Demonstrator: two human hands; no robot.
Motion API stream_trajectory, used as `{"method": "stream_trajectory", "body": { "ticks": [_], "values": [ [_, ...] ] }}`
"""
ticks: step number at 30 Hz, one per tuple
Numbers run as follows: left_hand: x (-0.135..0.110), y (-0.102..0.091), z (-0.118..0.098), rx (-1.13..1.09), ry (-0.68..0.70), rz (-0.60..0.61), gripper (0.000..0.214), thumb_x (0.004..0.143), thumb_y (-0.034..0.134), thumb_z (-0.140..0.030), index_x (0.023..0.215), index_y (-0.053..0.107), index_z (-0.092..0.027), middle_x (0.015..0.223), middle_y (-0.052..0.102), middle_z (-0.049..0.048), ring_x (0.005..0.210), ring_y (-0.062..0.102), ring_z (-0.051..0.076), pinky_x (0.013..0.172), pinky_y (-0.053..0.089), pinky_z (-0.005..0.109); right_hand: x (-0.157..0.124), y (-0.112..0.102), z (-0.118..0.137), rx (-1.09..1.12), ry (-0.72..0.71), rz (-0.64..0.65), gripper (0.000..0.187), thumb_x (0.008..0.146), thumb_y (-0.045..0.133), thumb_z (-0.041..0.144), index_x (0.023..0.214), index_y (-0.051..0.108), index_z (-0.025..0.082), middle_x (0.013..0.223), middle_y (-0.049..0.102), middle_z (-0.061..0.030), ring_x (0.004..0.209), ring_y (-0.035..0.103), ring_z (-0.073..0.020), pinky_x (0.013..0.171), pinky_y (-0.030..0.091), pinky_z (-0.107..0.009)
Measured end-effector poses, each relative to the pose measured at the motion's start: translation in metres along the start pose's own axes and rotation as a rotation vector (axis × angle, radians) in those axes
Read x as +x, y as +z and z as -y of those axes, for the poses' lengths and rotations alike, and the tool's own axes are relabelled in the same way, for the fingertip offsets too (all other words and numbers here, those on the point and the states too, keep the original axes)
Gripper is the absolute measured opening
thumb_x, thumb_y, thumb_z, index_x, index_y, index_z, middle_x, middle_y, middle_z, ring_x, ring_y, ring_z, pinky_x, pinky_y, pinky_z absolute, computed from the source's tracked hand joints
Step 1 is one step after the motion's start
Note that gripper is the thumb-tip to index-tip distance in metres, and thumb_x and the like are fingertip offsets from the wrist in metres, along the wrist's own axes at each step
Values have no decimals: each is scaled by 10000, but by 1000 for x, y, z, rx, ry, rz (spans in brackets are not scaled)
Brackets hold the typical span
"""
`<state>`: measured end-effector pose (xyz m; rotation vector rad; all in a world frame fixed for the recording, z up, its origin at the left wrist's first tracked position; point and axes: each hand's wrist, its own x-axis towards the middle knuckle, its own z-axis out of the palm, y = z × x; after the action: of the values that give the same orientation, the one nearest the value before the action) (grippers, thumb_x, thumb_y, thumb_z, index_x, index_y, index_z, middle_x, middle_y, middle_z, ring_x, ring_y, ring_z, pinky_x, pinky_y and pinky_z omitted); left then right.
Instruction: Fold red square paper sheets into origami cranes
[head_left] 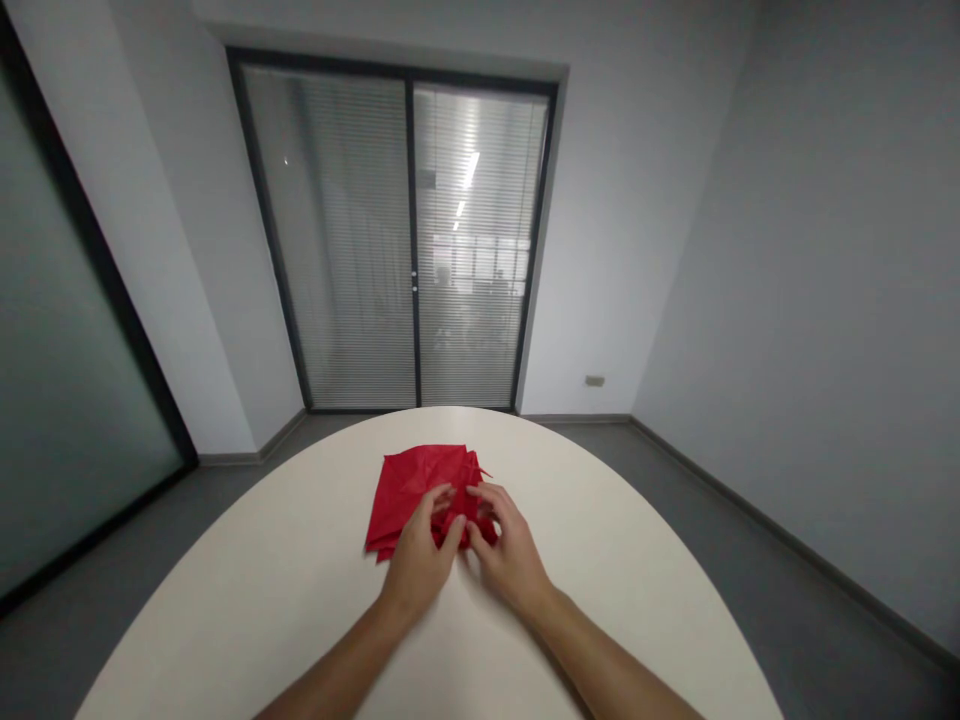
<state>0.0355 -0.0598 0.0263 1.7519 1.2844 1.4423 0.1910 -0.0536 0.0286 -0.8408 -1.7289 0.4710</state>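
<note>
The bare left hand (420, 555) and bare right hand (517, 555), close together, pinch the bunched near-right part of a creased, squarish red cloth (416, 485) on the rounded white table's (300, 610) far half.

To the right of the grip, a hand could slide across the table (637, 570). Just left of and beyond the grip, the red cloth (409, 490) blocks the way; nearer the body, a gap runs between left forearm (349, 650) and right forearm (604, 645).
</note>
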Motion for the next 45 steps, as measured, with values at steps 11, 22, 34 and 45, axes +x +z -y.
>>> {"method": "stream_trajectory", "body": {
  "ticks": [11, 22, 34, 45],
  "values": [
    [-11, -7, -6, -341, -258, -93, 287, 816, 654, -421, 955, 540, -197, 857, 686, 43, 797, 697, 201, 750, 576, 326, 7, 13, 24, 281, 383, 2, 209, 824, 654, 264, 1021, 640, 195, 883, 673, -46, 768, 628, -167, 638, 505, -258],
    [-19, -10, -11, -310, -238, -65, 287, 853, 651, -413, 1018, 582, -188, 1033, 736, 115, 945, 723, 246, 829, 592, 367, -2, 9, 31, -63, 47, 106, 247, 849, 575, 119, 1040, 646, 258, 964, 687, -42, 803, 640, -179, 689, 517, -284],
    [-13, -5, -9, -366, -301, -45, 344, 827, 655, -518, 868, 609, -180, 849, 724, 71, 758, 700, 220, 705, 565, 310, 2, 15, 26, 111, 256, 160, 376, 830, 630, 189, 1201, 648, 240, 945, 638, -30, 743, 601, -142, 640, 498, -250],
    [-12, -9, -6, -277, -231, -60, 304, 838, 635, -494, 849, 627, -190, 736, 635, 15, 665, 614, 178, 637, 511, 265, 9, 12, 18, 438, 455, 98, 251, 789, 744, 410, 838, 615, 200, 941, 676, -47, 847, 628, -186, 768, 502, -304]
  ]
}}
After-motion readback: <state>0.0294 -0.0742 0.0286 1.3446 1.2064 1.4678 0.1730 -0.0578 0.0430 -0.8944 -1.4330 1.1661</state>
